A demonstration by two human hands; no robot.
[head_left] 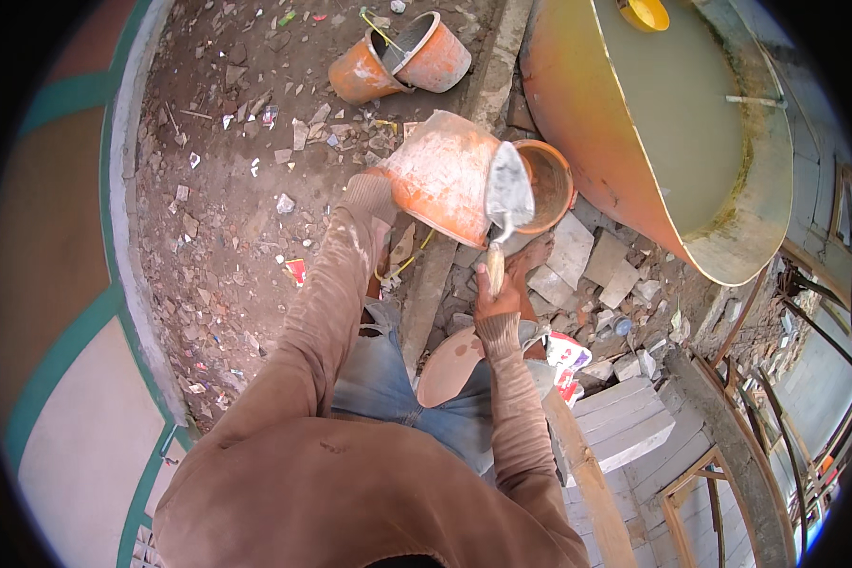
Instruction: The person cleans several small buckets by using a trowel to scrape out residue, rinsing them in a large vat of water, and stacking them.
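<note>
My right hand is closed round the wooden handle of a pointed trowel, its grey blade smeared with wet-looking residue. A worn orange bucket, streaked with pale dried residue, tilts to the left of the blade. At that bucket's left side, my left hand grips it; most of its fingers are hidden. Just right of the trowel stands a second orange bucket, its opening facing up and partly covered by the blade and the tilted bucket.
A large yellowish tub of murky water stands at the upper right, a yellow scoop at its far edge. Two orange buckets lie together farther off. Broken tiles, rubble and a concrete kerb surround my feet; timber is lower right.
</note>
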